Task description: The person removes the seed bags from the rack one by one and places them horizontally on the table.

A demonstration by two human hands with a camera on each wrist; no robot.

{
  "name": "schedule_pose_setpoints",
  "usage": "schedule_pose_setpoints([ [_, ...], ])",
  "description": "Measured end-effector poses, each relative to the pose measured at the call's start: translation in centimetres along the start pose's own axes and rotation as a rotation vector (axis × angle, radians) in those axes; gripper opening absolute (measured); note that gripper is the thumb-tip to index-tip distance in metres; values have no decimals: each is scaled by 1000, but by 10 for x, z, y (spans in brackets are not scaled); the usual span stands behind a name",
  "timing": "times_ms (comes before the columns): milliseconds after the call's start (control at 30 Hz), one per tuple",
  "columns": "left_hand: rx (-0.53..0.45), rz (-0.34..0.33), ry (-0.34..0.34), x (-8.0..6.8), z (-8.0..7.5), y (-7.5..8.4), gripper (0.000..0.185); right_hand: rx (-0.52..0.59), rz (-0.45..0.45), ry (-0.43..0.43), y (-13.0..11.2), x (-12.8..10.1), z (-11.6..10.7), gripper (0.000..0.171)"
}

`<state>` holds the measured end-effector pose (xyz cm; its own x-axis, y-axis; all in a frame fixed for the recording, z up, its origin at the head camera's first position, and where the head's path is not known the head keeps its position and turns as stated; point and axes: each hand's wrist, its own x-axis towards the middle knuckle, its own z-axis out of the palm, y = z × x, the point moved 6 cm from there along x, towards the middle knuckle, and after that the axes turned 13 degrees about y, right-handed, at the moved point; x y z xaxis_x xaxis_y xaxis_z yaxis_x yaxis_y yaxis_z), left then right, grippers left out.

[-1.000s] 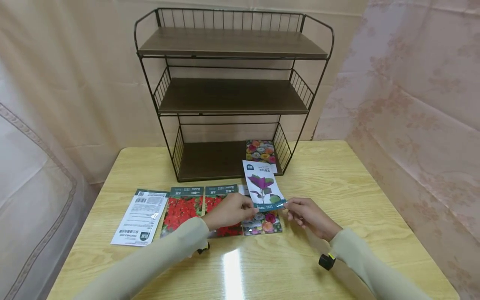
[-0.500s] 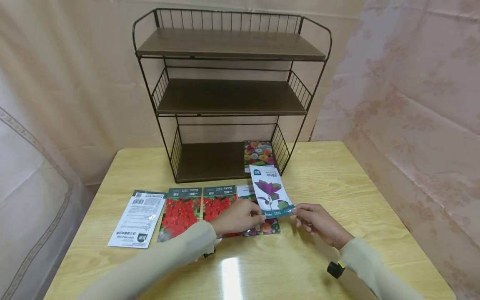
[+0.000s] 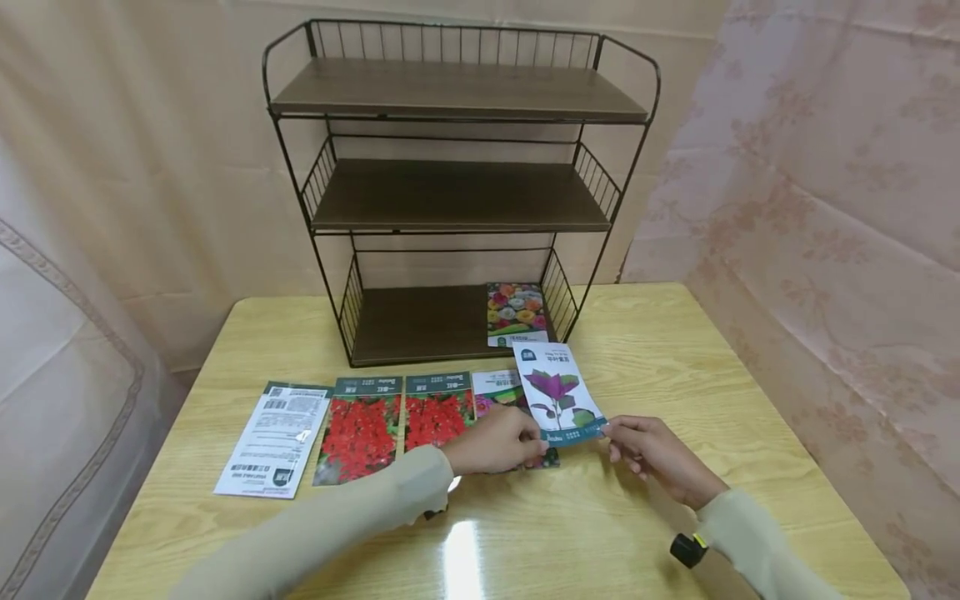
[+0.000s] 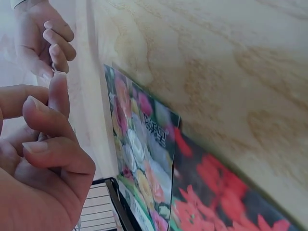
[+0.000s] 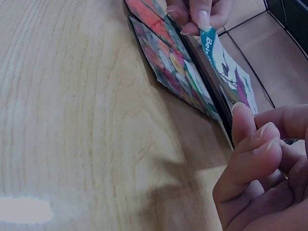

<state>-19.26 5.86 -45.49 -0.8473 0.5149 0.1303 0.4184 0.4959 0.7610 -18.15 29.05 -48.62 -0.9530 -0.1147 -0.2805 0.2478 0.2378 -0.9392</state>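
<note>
Both hands hold up a white seed packet [image 3: 558, 393] printed with a purple plant, tilted just above the table. My left hand [image 3: 542, 439] pinches its lower left corner and my right hand [image 3: 609, 430] pinches its lower right corner. The right wrist view shows the same packet [image 5: 230, 72] edge-on, with the left hand's fingers [image 5: 199, 12] on its teal end and the right hand's fingers [image 5: 255, 144] near the camera. Beneath it on the table lies a mixed-flower packet [image 4: 139, 144], partly hidden by the left hand [image 4: 43, 144].
A three-tier wire rack [image 3: 457, 196] stands at the table's back, with a mixed-flower packet [image 3: 513, 312] on its bottom shelf. Two red-flower packets [image 3: 358, 429] and a white packet lying back-up [image 3: 276, 437] sit in a row to the left. Curtains surround the wooden table [image 3: 675, 350].
Both hands have carried the purple-plant packet to the right and a little lower, away from the front of the rack's bottom shelf. The packets on the table have not moved.
</note>
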Motion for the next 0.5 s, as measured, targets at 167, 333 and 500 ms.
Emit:
schedule_pose_setpoints([
  [167,-37,-57,-28,2,6,0,35,1,8,6,3,-3,-5,44],
  [333,-29,-82,-44,5,10,3,35,3,32,31,8,-5,-11,43],
  [500,4,-85,-58,8,15,4,35,9,62,48,15,-7,-14,43],
])
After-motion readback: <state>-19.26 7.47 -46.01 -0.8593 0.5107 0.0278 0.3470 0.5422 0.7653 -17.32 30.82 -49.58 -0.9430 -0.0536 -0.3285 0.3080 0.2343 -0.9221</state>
